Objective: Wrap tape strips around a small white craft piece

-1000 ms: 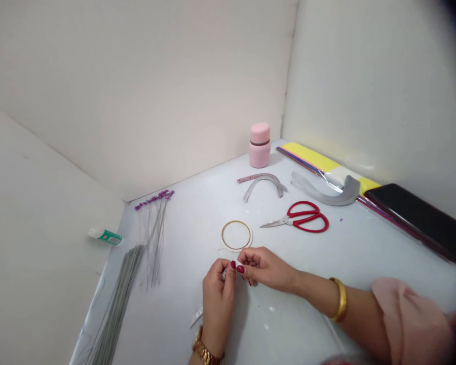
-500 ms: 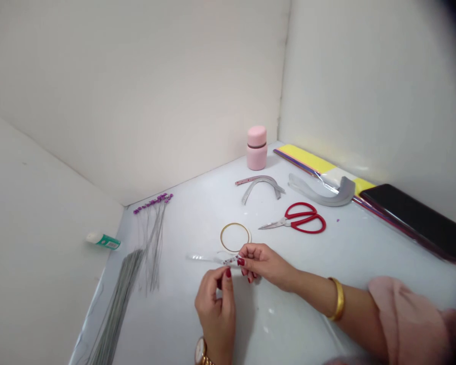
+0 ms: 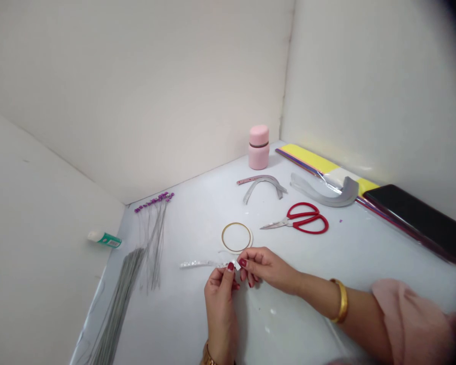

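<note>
A narrow, shiny silver-white strip (image 3: 197, 264) stretches leftward from my fingers above the table. My left hand (image 3: 221, 289) pinches it near its right end, thumb on top. Close beside it, my right hand (image 3: 260, 266) has thumb and forefinger closed at the strip's tip, where a small white piece (image 3: 237, 264) shows. The fingertips hide just how that end is held. Right behind my hands lies a roll of white tape (image 3: 252, 240) with a golden inner ring. Red-handled scissors (image 3: 307, 218) rest farther right, blades pointing left.
Thin grey wires (image 3: 117, 304) and purple-tipped stems (image 3: 155, 200) lie at the left, near a green-and-white tube (image 3: 108, 240). Behind are a pink flask (image 3: 259, 147), curved strips (image 3: 264, 180) and a clear grey band (image 3: 327, 195). A black phone-like slab (image 3: 414, 215) rests on coloured sheets (image 3: 307, 157) at right.
My left hand has shifted off the strip's end and come back to pinch it. The strip, mostly hidden at first, has swung out to the left. My right hand has stayed nearly in place.
</note>
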The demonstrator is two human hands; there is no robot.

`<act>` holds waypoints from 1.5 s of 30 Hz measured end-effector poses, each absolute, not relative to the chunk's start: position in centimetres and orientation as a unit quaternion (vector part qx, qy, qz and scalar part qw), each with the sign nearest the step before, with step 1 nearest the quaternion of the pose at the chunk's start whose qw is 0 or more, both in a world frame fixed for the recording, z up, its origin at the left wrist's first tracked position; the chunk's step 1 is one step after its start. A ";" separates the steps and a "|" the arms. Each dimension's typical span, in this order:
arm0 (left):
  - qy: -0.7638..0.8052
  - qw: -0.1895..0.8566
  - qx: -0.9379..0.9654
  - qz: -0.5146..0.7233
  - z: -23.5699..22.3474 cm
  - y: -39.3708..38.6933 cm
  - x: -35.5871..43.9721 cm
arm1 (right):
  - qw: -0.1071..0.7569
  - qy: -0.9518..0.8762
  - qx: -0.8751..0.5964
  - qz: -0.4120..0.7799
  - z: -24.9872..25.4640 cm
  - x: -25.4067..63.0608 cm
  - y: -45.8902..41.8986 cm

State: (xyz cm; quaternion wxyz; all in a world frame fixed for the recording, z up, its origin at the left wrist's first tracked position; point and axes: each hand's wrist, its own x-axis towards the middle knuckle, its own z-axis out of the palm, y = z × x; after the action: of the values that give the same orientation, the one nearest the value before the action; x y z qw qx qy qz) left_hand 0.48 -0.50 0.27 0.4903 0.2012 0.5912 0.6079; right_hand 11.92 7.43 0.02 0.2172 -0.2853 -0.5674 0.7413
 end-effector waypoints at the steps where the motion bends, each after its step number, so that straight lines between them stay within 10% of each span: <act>1: 0.590 0.493 0.194 0.609 0.2 -0.5 0.4 | 0.222 -0.570 -0.287 0.737 -0.1 11.9 7.4; 21: 0.597 0.514 0.188 0.587 0.0 -0.3 0.0 | 0.323 -0.694 -0.264 0.587 0.2 12.6 7.6; 45: 0.583 0.525 0.272 0.557 -0.2 -0.2 -0.5 | 0.216 -0.557 -0.315 0.737 -0.1 12.0 7.7</act>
State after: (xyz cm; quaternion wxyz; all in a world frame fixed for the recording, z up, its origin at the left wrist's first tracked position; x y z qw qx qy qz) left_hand -0.47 -0.21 -0.18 0.5253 0.2715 0.5833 0.5569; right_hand 12.03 7.66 -0.14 0.2157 -0.3146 -0.5574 0.7374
